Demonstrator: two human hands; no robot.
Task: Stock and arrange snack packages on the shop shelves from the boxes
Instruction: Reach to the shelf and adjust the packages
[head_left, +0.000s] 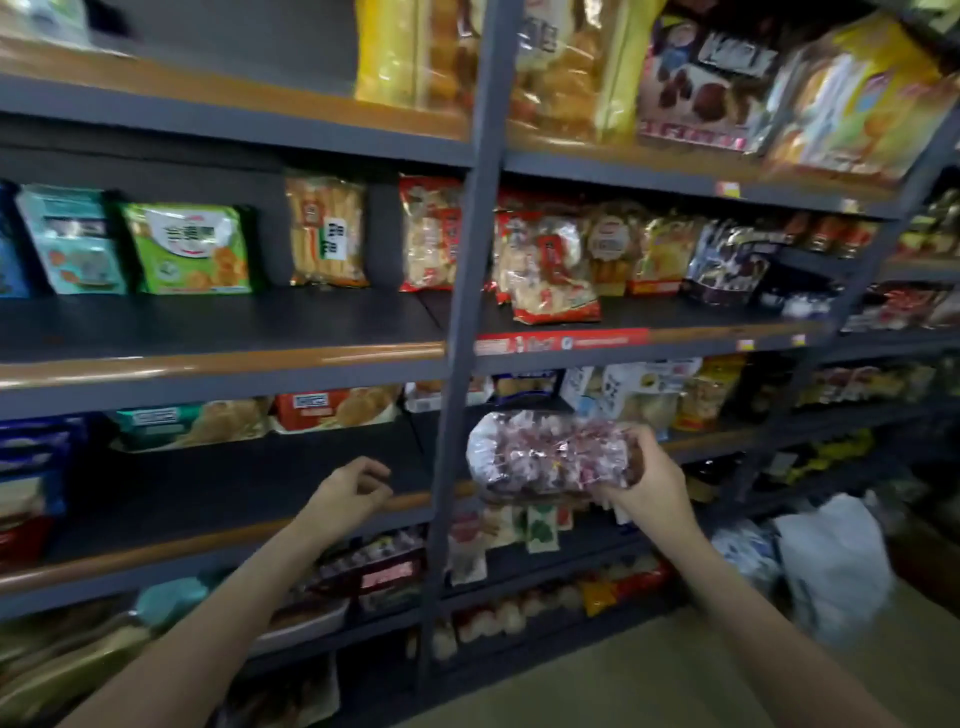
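Clear crinkled plastic wraps the snack bag (545, 453) of small pink-and-red sweets that the right hand (647, 478) grips by its right end, fingers (623, 441) curled over the top edge. The bag lies sideways in the air, in front of the grey upright post (457, 364) and the shelf (727, 439) behind it; its print is too blurred to read, and the palm hides its right end. To the left of those fingers, across the post, the left hand (353, 488) hangs over the brown-edged shelf lip (208, 540), fingers loosely curled and holding nothing. Two hands and one held bag show. Above the left fingers, two packets, one green (189, 248) and one pale blue (72, 239), stand side by side. Below and right of the right fingers, a white plastic bag (831, 566) sits on the floor, its contents hard to make out.
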